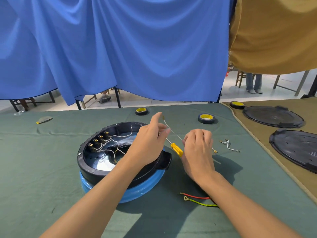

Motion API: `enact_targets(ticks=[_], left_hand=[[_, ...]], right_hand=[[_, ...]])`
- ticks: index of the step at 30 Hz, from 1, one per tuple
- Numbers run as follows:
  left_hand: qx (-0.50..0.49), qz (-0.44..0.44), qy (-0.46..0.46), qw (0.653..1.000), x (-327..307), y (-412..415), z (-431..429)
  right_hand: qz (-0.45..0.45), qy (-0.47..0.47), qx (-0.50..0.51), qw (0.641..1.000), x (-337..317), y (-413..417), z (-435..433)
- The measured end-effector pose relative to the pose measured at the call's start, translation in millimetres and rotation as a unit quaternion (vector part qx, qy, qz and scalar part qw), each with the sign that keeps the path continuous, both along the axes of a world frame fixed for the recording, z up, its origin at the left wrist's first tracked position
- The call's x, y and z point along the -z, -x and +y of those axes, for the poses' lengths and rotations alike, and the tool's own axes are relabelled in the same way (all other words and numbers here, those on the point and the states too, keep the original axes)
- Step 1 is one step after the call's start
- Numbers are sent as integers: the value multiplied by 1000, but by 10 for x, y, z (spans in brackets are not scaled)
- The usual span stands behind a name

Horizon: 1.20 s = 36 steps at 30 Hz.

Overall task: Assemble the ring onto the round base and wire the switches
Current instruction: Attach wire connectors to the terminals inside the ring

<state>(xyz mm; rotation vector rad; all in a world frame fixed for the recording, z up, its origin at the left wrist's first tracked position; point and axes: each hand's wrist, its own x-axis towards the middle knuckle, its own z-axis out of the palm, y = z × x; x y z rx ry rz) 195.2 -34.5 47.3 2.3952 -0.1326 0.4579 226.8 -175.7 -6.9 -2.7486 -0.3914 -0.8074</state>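
- My L hand [149,143] is up over the right side of the black plastic ring [82,162], forearm crossing its near rim. The index is stretched far, tip at the brass end of a thin white wire [173,131]. The thumb is out to the right, apart from it. Fingers are loose and I see no clamp on anything.
- My R hand [197,148] is just right of the ring, back up, fingers curled round the same wire's middle. The wire's other end pokes out on the right.
- A small yellow-handled screwdriver [176,149] is tucked under that hand, metal shaft pointing far-left.
- The ring sits on the glossy blue round base [151,184], centre of a dark green cloth [51,177] over the table.
- A row of black switches w/ brass tabs [98,141] lines the ring's left inner wall, white leads attached.
- Loose bits: a short white lead [229,146] right of R hand; a red wire [197,197] and a yellow-green wire [200,203] near my R forearm.
- Black tape rolls w/ yellow cores [141,111] sit at the far edge.
- Right: a tan cloth [253,134] w/ two black round plates [272,115].
- Far: a blue fabric curtain [120,48], folds hanging, w/ stool legs below the hem.
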Motion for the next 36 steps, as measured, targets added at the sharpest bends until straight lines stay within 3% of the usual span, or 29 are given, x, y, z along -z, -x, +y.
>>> enact_targets(ticks=[8, 15, 19, 23, 29, 33, 36], left_hand=[[-27, -119, 74, 990, -24, 37, 6], [-47, -155, 158, 974, -33, 55, 49], [-55, -169, 185, 967, -48, 68, 58], [-36, -200, 192, 960, -81, 97, 81], [-24, -211, 342, 916, -165, 163, 198], [-21, -214, 330, 919, -192, 252, 371], [13, -190, 217, 957, -224, 304, 649]], right_hand=[[-108, -26, -57, 992, -19, 26, 16], [-108, -21, -118, 987, -38, 134, 74], [-63, -127, -179, 974, -228, 187, 145], [14, -299, -244, 922, -565, 235, 329], [166, -484, -283, 812, -904, 314, 620], [142, -432, -275, 847, -975, 336, 735], [120, -384, -262, 877, -1005, 329, 783]])
